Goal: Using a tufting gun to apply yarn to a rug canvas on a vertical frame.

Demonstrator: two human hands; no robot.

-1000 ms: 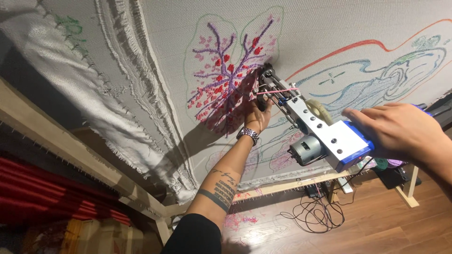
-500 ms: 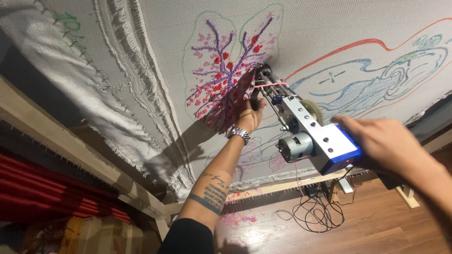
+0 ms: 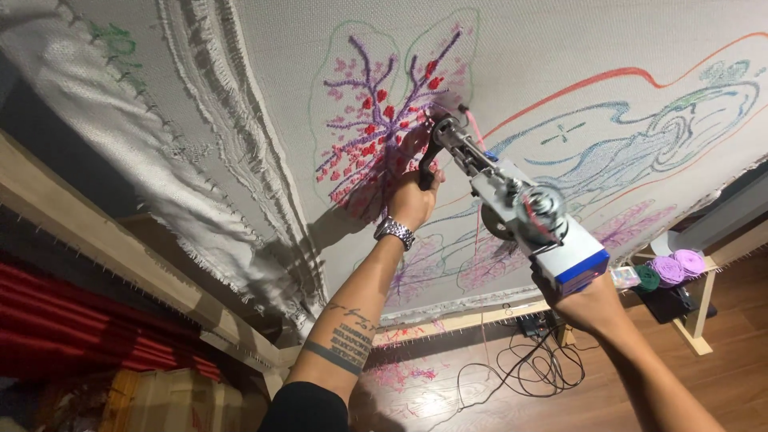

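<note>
Tufting gun, grey metal body with a blue rear block, is held up against the stretched canvas, nose touching the cloth at the purple-and-red branching patch. Canvas is large, off-white, with drawn outlines in red, blue and green; it is pinned on a wooden frame whose rail carries a row of spikes. Loose frayed cloth hangs at the left edge. Red fabric sits below the frame rail. Wood floor underneath, black cable coiled on it. Purple and green yarn rolls sit on a stand, right side, well clear of the gun. Left hand is wrapped tight round the front black handle, just below the nose; metal watch on that wrist. Right hand grips the blue rear end from beneath, fingers closed on it.
</note>
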